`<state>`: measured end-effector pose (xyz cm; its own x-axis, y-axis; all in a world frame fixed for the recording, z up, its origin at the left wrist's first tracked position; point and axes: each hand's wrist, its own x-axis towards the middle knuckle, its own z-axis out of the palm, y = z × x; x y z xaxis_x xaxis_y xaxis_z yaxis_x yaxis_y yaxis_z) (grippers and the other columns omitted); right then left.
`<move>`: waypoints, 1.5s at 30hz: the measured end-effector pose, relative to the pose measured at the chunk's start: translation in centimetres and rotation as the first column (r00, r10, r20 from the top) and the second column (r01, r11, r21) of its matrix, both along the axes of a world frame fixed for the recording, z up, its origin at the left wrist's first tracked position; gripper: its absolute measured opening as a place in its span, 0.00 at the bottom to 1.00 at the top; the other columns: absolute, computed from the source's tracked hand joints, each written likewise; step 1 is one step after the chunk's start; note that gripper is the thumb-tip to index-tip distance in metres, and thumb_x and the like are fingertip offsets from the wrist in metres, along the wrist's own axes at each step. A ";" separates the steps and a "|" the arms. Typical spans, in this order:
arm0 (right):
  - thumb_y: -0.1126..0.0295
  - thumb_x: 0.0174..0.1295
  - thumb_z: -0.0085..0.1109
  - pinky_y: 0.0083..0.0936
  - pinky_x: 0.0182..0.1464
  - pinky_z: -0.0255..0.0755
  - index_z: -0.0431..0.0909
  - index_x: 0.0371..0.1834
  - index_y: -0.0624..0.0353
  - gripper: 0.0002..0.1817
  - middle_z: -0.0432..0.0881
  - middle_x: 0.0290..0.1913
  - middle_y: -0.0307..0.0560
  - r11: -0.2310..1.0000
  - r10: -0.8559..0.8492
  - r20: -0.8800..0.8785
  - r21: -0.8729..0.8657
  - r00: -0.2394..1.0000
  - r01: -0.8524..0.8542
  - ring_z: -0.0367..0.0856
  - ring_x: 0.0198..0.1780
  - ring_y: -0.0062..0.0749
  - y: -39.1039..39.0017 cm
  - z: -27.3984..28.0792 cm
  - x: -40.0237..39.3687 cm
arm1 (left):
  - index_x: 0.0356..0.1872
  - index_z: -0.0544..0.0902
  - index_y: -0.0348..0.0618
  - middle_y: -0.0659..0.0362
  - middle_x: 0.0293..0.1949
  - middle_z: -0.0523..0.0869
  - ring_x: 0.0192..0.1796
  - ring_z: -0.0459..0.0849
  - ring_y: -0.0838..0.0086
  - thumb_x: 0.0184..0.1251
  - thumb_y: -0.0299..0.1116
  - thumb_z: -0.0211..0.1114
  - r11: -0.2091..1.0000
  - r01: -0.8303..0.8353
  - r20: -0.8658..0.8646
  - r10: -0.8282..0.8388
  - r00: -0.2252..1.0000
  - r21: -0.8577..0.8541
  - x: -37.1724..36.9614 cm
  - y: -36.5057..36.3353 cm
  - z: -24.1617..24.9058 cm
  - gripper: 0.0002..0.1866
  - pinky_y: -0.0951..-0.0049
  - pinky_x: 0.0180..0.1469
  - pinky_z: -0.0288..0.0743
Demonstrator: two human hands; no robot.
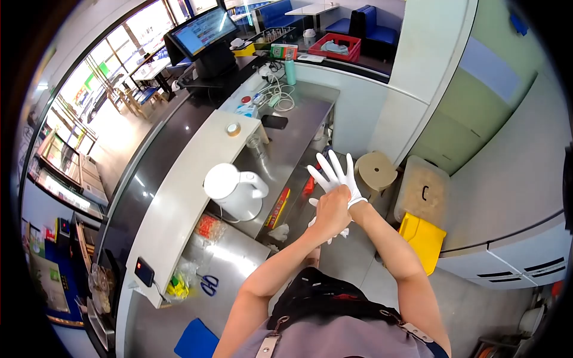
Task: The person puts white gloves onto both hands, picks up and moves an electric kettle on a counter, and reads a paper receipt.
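Observation:
My right hand (336, 176) wears a thin white glove, its fingers spread and pointing away from me. Across its wrist lies my bare left hand (332, 210), closed in a fist by the glove's cuff (358, 200). White glove material (343, 232) also sticks out below and beside my left fist, which looks like a second glove held in it. The inside of my left hand is hidden, so how its fingers grip cannot be seen. Both hands are in mid-air over the floor, right of the metal counter (304, 113).
A white kettle (230, 191) stands on the counter, near a phone (274, 122), a glass (256, 146) and a tape roll (233, 129). Scissors (209, 285) lie lower left. A round stool (376, 171), a lidded bin (422, 190) and a yellow bin (422, 241) stand at right.

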<state>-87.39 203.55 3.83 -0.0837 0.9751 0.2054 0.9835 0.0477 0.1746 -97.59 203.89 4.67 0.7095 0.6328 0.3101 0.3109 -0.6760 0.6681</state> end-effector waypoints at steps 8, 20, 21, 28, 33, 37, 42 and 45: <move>0.55 0.66 0.51 0.44 0.64 0.64 0.73 0.62 0.46 0.22 0.67 0.68 0.49 0.999 -0.004 -0.254 0.030 0.967 0.012 0.64 0.70 0.44 11.2 -4.1 7.2 | 0.33 0.74 0.38 0.46 0.35 0.83 0.39 0.84 0.52 0.50 0.18 0.63 0.947 -0.018 -0.041 0.033 0.999 0.322 7.5 9.9 -0.1 0.09 0.57 0.34 0.75; 0.48 0.74 0.43 0.36 0.67 0.64 0.62 0.70 0.64 0.33 0.73 0.65 0.56 0.952 0.295 -0.603 0.121 -0.742 0.280 0.73 0.65 0.41 23.0 3.6 16.6 | 0.39 0.83 0.36 0.56 0.34 0.84 0.32 0.82 0.73 0.57 0.23 0.70 0.995 0.008 0.646 0.058 0.761 -0.099 14.9 23.4 3.2 0.09 0.77 0.34 0.74; 0.48 0.74 0.43 0.35 0.67 0.64 0.62 0.70 0.64 0.33 0.74 0.64 0.56 0.953 0.285 -0.659 0.119 -0.696 0.278 0.72 0.65 0.39 24.0 3.2 16.5 | 0.39 0.84 0.35 0.56 0.34 0.84 0.32 0.82 0.73 0.57 0.23 0.70 0.995 -0.016 0.631 0.076 0.772 -0.100 15.6 24.1 3.5 0.09 0.77 0.34 0.74; 0.56 0.71 0.55 0.27 0.64 0.65 0.65 0.69 0.63 0.30 0.77 0.59 0.53 0.905 0.289 -0.821 0.067 -0.493 0.420 0.72 0.63 0.36 30.9 2.7 19.4 | 0.35 0.85 0.34 0.55 0.31 0.86 0.32 0.83 0.75 0.55 0.22 0.71 0.982 -0.161 0.596 0.187 0.781 -0.098 19.8 29.9 2.6 0.07 0.77 0.34 0.73; 0.59 0.62 0.67 0.26 0.60 0.70 0.61 0.72 0.62 0.38 0.77 0.60 0.55 0.895 0.296 -0.867 0.105 -0.400 0.434 0.75 0.61 0.33 35.6 0.8 23.7 | 0.33 0.83 0.34 0.56 0.29 0.84 0.30 0.81 0.73 0.58 0.21 0.68 0.960 -0.246 0.545 0.280 0.790 -0.136 23.6 33.9 2.4 0.03 0.75 0.33 0.72; 0.60 0.61 0.69 0.25 0.57 0.71 0.62 0.71 0.61 0.38 0.78 0.58 0.52 0.946 0.170 -0.864 0.008 -0.474 0.324 0.76 0.57 0.32 38.5 0.5 26.9 | 0.32 0.77 0.37 0.54 0.28 0.79 0.28 0.80 0.62 0.59 0.19 0.62 0.925 -0.342 0.457 0.235 0.858 0.166 26.9 36.9 1.4 0.03 0.71 0.32 0.73; 0.64 0.61 0.69 0.24 0.54 0.72 0.65 0.69 0.61 0.34 0.78 0.54 0.48 0.972 0.144 -0.749 -0.013 -0.647 0.233 0.76 0.54 0.27 40.9 -0.8 28.7 | 0.35 0.74 0.38 0.51 0.30 0.78 0.29 0.80 0.57 0.57 0.17 0.59 0.857 -0.421 0.408 0.284 0.868 0.298 29.6 38.8 1.1 0.07 0.67 0.32 0.74; 0.67 0.62 0.68 0.24 0.55 0.71 0.65 0.69 0.60 0.34 0.77 0.55 0.47 0.980 0.116 -0.731 -0.025 -0.673 0.196 0.75 0.55 0.27 42.1 -1.0 29.5 | 0.35 0.73 0.40 0.51 0.31 0.77 0.32 0.79 0.55 0.59 0.17 0.57 0.812 -0.476 0.507 0.269 0.819 0.337 31.1 39.5 1.0 0.07 0.63 0.31 0.74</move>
